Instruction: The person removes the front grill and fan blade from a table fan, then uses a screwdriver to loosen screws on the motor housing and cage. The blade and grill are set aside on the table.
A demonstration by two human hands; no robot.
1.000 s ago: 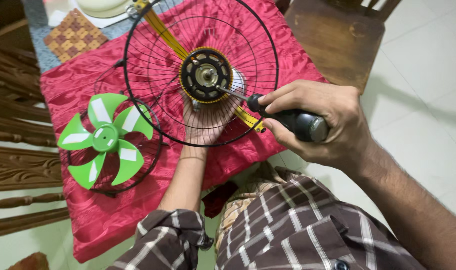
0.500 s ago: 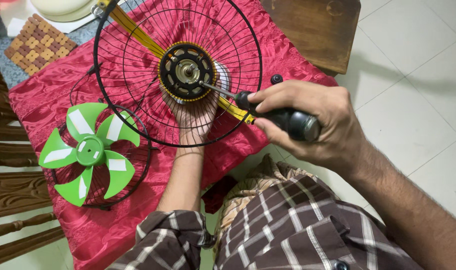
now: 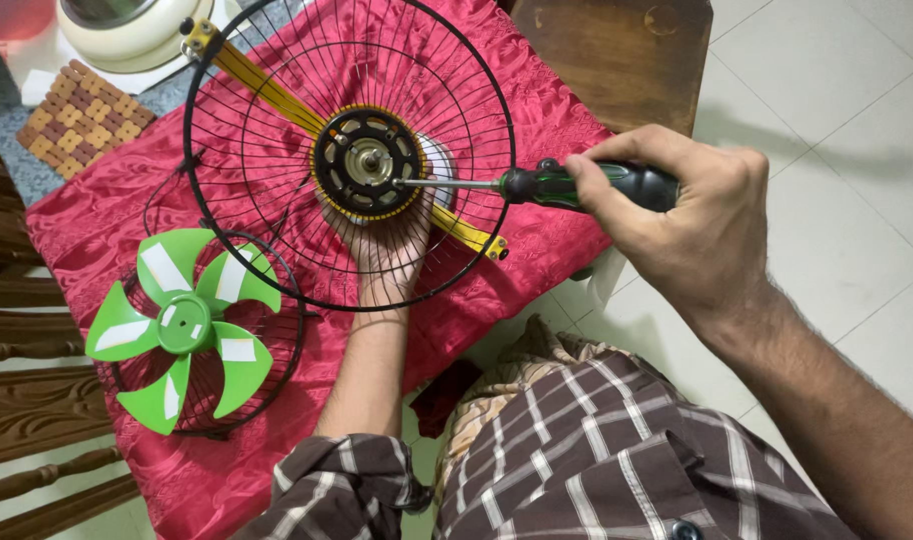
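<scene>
We clench our right hand (image 3: 692,215) around the green-and-black-handled screwdriver (image 3: 567,186), its tip at the black motor hub (image 3: 367,163), while our left hand (image 3: 387,245) grips behind the round black wire fan guard (image 3: 277,230).

No packages, labels, signs or screens in view.

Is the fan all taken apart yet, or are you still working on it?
Partly. The green fan blade is already off, lying on a second wire guard on the red cloth. Now the right hand holds a screwdriver with its tip at the motor hub, and the left hand supports the big wire guard from behind. That guard remains attached.
</scene>
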